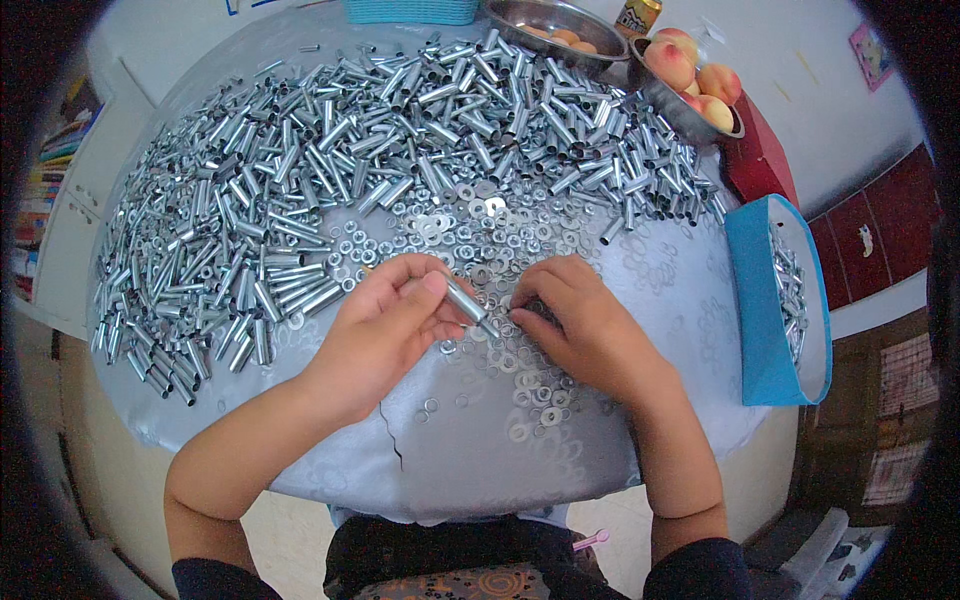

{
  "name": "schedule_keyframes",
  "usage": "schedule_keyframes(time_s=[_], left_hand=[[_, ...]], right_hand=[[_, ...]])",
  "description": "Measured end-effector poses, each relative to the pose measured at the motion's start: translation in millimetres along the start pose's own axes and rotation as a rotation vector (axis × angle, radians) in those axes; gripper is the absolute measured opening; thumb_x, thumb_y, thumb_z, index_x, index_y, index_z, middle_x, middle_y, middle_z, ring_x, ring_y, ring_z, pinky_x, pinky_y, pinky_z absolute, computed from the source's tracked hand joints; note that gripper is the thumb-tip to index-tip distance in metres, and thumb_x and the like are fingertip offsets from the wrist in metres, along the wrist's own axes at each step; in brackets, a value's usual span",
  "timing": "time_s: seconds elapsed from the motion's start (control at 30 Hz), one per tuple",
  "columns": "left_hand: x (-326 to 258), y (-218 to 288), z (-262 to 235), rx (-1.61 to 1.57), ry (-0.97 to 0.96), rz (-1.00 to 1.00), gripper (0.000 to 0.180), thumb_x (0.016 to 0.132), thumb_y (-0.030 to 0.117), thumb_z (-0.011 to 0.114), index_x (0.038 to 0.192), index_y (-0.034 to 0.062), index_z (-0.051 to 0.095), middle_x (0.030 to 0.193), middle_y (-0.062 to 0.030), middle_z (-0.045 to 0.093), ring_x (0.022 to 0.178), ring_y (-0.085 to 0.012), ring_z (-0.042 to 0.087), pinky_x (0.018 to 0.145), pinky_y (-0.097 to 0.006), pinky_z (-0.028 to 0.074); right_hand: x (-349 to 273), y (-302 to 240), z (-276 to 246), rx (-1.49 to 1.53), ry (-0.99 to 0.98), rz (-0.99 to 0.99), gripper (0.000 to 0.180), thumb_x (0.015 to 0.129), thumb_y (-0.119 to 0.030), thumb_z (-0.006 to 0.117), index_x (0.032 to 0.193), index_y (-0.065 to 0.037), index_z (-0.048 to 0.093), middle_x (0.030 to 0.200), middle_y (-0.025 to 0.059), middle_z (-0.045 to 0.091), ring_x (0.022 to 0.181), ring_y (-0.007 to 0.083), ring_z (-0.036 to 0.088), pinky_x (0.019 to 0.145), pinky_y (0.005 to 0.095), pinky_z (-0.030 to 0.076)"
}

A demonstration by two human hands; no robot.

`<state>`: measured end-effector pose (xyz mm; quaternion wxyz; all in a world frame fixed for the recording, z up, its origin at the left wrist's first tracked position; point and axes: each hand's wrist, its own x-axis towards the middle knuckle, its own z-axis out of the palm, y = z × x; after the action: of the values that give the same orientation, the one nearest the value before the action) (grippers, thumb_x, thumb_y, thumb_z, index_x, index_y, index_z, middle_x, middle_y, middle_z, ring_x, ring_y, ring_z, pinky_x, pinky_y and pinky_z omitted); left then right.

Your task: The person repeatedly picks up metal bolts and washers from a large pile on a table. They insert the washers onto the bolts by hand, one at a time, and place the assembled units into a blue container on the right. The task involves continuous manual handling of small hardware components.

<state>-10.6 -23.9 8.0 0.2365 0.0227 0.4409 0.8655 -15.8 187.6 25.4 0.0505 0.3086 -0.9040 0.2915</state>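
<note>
My left hand (378, 322) is closed round an expansion anchor (467, 302), a shiny metal sleeve with a thinner threaded end poking out toward the lower right. My right hand (580, 325) is just right of that end, with its fingers curled down over the loose washers (520, 355). Whatever its fingertips may hold is hidden. Flat washers and small nuts (372, 250) spread over the cloth between and beyond both hands. A large heap of metal sleeves (420, 110) curves round behind them and down the left side.
A pale cloth covers the round table (480, 450). At right stands a blue fabric bin (752, 300) holding metal parts. Along the far edge are a blue basket (410, 10), a steel bowl of eggs (545, 25), a can (637, 17), a bowl of peaches (735, 125) and a red box (760, 165).
</note>
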Motion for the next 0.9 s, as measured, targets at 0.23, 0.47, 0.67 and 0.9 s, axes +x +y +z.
schedule_keyframes(time_s=[0.23,0.47,0.67,0.9], left_hand=[[0,3,1,-0.011,0.091,-0.038,0.021,0.091,0.017,0.049,0.103,0.0003,0.044,0.095,-0.0121,0.057,0.090,-0.0206,0.058,0.084,-0.033,0.047],[-3,7,8,0.056,0.137,-0.037,0.022,0.090,0.015,0.050,0.103,-0.0015,0.044,0.098,-0.0156,0.057,0.093,-0.0234,0.059,0.086,-0.033,0.048],[-3,7,8,0.052,0.149,-0.020,0.019,0.090,0.013,0.049,0.099,-0.0033,0.044,0.097,-0.0167,0.057,0.092,-0.0231,0.059,0.087,-0.033,0.048],[-4,5,10,0.042,0.168,0.018,0.017,0.090,0.010,0.048,0.097,-0.0042,0.044,0.096,-0.0170,0.057,0.091,-0.0226,0.060,0.086,-0.033,0.050]], right_hand=[[-2,-16,-2,0.280,0.172,0.305,0.014,0.079,-0.010,0.061,0.089,-0.001,0.056,0.082,0.0146,0.059,0.073,0.0252,0.058,0.064,0.0334,0.046],[-7,-21,3,0.332,0.271,0.171,0.015,0.078,-0.009,0.065,0.090,-0.003,0.059,0.082,0.0092,0.062,0.070,0.0188,0.061,0.061,0.0285,0.048],[-4,-22,2,0.329,0.257,0.092,0.013,0.078,-0.008,0.064,0.090,-0.004,0.060,0.082,0.0095,0.061,0.072,0.0199,0.061,0.063,0.0293,0.048],[-5,-22,1,0.259,0.220,-0.007,0.016,0.077,-0.008,0.064,0.091,-0.005,0.059,0.084,0.0107,0.060,0.073,0.0250,0.060,0.064,0.0321,0.048]])
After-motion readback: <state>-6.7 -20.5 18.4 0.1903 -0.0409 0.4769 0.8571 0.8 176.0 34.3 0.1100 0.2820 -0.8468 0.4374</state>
